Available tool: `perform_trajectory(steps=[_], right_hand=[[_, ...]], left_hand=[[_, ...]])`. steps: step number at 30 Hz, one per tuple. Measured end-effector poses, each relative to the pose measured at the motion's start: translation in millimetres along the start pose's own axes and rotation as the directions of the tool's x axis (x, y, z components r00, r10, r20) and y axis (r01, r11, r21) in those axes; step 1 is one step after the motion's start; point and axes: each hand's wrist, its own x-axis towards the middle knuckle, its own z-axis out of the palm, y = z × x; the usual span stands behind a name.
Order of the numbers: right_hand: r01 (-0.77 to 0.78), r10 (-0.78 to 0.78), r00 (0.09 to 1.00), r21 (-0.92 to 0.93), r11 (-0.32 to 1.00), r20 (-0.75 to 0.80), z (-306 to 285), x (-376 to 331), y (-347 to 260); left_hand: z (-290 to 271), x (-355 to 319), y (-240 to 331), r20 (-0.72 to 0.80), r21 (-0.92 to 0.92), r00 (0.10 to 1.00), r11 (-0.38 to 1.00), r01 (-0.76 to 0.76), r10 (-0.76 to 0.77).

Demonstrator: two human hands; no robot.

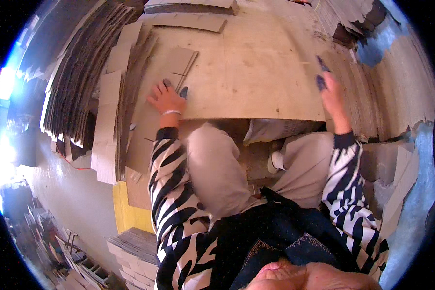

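Note:
My left hand (166, 99) rests with its fingers spread at the near end of a small stack of slotted cardboard strips (180, 63) on the wooden tabletop (256, 67). Dark covers sit on its thumb and a fingertip. At the table's right side my right hand (333, 94) is beside a long stack of cardboard pieces (355, 92), thumb and forefinger apart. Those two digits also wear dark covers. Nothing shows between its fingers, which are slightly blurred; the other fingers are partly hidden.
Tall cardboard stacks (84, 72) line the left side, with lighter pieces (106, 111) leaning next to them. More flat cardboard (188, 21) lies at the far edge. A pale sack (275, 129) is under the table near my knees. Blue sheeting (374, 46) shows behind the right stacks.

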Motion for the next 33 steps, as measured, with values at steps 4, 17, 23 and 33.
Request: perform_trajectory(steps=[4,17,23,33], right_hand=[[-0.041,0.114,0.937,-0.221,0.974,0.329,43.2,22.1,-44.9],[0.201,-0.2,0.97,0.006,0.98,0.135,62.5,-0.7,-81.6],[0.293,-0.302,0.951,0.11,0.95,0.071,79.0,-5.8,-105.6],[0.35,-0.348,0.919,0.021,0.937,0.186,83.0,-4.0,-93.3]], left_hand=[[-15.2,-30.3,42.6,0.036,-0.015,0.969,0.97,-0.243,0.244],[-52.6,-46.6,48.1,0.192,-0.538,0.918,0.82,-0.197,0.347],[-20.7,-23.6,101.2,0.099,-0.887,0.98,0.462,0.009,0.171],[-50.5,-12.2,129.7,0.173,-0.878,0.976,0.47,0.093,0.13]])
